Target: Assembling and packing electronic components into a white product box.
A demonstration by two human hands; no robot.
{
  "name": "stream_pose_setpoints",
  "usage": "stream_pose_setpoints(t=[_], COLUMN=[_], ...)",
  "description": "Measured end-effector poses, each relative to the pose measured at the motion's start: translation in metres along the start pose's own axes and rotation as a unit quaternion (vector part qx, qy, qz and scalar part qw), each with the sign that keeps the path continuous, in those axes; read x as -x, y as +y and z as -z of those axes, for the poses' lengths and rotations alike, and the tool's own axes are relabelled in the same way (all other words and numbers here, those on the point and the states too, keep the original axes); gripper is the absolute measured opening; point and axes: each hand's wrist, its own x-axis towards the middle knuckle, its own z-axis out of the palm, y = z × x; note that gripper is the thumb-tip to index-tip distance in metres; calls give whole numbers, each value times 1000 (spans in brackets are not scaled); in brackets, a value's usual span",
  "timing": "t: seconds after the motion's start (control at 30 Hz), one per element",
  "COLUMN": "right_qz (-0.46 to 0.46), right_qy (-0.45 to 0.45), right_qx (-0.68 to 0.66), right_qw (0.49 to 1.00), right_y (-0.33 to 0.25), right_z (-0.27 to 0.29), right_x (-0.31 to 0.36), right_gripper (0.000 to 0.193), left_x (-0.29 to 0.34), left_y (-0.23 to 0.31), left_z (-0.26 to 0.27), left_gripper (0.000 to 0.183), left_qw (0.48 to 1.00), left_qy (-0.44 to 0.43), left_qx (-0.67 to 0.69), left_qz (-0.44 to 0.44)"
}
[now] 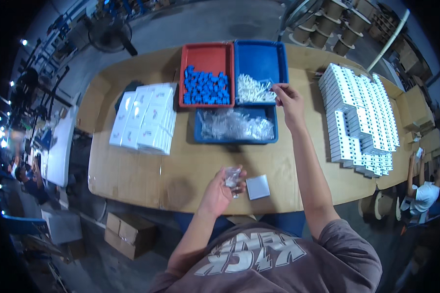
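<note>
My left hand (217, 195) is turned palm up near the front of the table, its fingers closed around a small clear plastic bag (231, 176). Whatever lies inside the bag is too small to name. At the right edge of the blue tray (260, 56), my right hand (289, 101) pinches its thumb and fingertips together, with something small at the tips that I cannot make out. Small white plastic pieces (249, 90) are heaped beside those fingertips. A flat white square box (257, 187) lies on the table just right of my left hand.
A red tray (208, 54) holds blue plastic pieces (206, 87). Nearer stands a shallower blue tray (198, 133) of clear bags (237, 126). White flat boxes (144, 117) are stacked at left, many small white boxes (359, 119) at right. A cardboard sheet (127, 171) covers the table.
</note>
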Motion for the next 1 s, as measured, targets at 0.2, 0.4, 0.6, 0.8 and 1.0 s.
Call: stream_pose_setpoints(t=[0.2,0.4,0.6,0.8,1.0], right_qz=[-97,-22,27,28,0], right_qy=[-225,-357,-439,-537,-581], right_qx=[23,152,210,246,236], right_qw=[969,921,873,807,779], right_y=[-35,-63,-75,-83,-96], right_z=[-5,-12,-15,-13,-14], right_x=[121,162,166,167,171], right_gripper=[9,9,9,13,25], left_x=[2,12,30,39,47], left_y=[4,-6,-18,-24,-28], left_z=[-26,-25,-30,-26,-28], left_gripper=[57,54,47,41,46], left_qw=[997,994,991,992,993], left_qy=[-72,-72,-44,-19,-25], left_qx=[-33,-72,-126,-122,-113], left_qz=[-2,-25,-33,-21,-22])
